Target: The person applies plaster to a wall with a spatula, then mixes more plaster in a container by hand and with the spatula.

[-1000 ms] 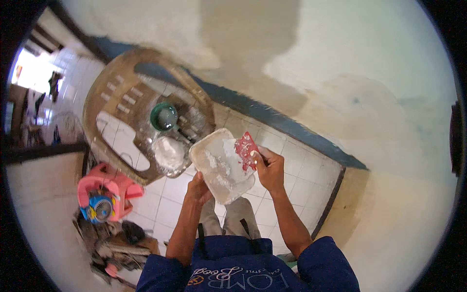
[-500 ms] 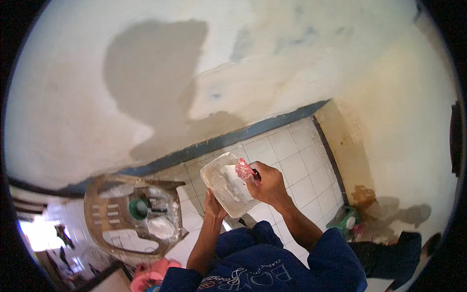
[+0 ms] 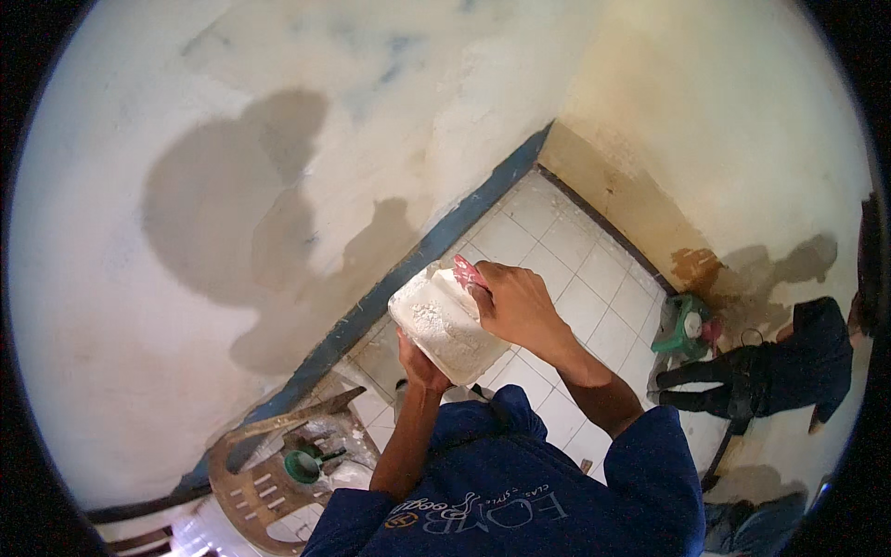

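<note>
A pale square plastic tray point(image 3: 432, 330), smeared with white paste and powder, is held in front of my chest. My left hand point(image 3: 419, 364) grips it from its lower left side, fingers partly hidden beneath. My right hand point(image 3: 509, 306) is closed on a red, paste-spattered scraper point(image 3: 466, 272) at the tray's upper right; the blade is mostly hidden.
A plastic chair point(image 3: 241, 478) at lower left holds a green cup point(image 3: 302, 466) and a white bag. Painted walls meet in a corner above the tiled floor point(image 3: 580, 297). At right stand another person in dark clothes point(image 3: 789, 362) and a green object point(image 3: 680, 325).
My view has swung rightward toward the wall corner, bringing the other person into sight and moving the chair low in view. The tray stays in my hands; the scraper's angle has changed.
</note>
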Demonstrator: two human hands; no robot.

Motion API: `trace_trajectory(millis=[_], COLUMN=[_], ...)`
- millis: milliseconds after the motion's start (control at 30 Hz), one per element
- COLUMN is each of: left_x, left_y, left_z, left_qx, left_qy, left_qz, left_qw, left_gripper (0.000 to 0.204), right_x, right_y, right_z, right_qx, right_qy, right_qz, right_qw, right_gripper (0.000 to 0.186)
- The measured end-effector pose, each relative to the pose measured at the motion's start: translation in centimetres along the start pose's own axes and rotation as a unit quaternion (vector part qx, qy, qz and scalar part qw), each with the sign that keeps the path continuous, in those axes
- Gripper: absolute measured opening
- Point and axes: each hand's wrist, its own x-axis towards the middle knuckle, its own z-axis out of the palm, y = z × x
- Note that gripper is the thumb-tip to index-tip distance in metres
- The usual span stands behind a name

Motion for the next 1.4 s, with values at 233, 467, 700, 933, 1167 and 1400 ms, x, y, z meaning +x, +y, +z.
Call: trace_trajectory(millis=[233,467,700,933,1167,1400], left_x=[1.2,1.9,2.5,3.1,4.1,3.9], left_y=[-0.4,0.0,0.2,0.3,-0.4,-1.6], left_z=[2.0,1.7,0.3,-0.8,-0.4,-0.5], left_qx=[0.067,0.072,0.034,0.022,-0.014,-0.025], left_qy=[0.087,0.057,-0.031,-0.015,-0.042,-0.071], left_qz=[-0.068,-0.120,-0.143,-0.197,-0.213,-0.142], left_qw=[0.992,0.988,0.989,0.980,0.976,0.987], left_gripper=[0.065,0.063,0.066,0.067,0.074,0.069], right_x=[-1.7,-2.3,-2.5,-2.7,-2.3,-2.4], right_y=[0.7,0.6,0.2,0.2,0.6,0.7], right_z=[0.1,0.6,1.5,1.6,1.8,1.0], right_qx=[-0.084,-0.051,-0.030,0.051,0.043,0.068], right_qy=[0.014,0.026,0.054,0.058,0.067,0.032], right_qz=[0.101,0.152,0.183,0.212,0.208,0.199], right_qw=[0.991,0.987,0.981,0.974,0.975,0.977], right_gripper=[0.017,0.018,0.017,0.015,0.017,0.016])
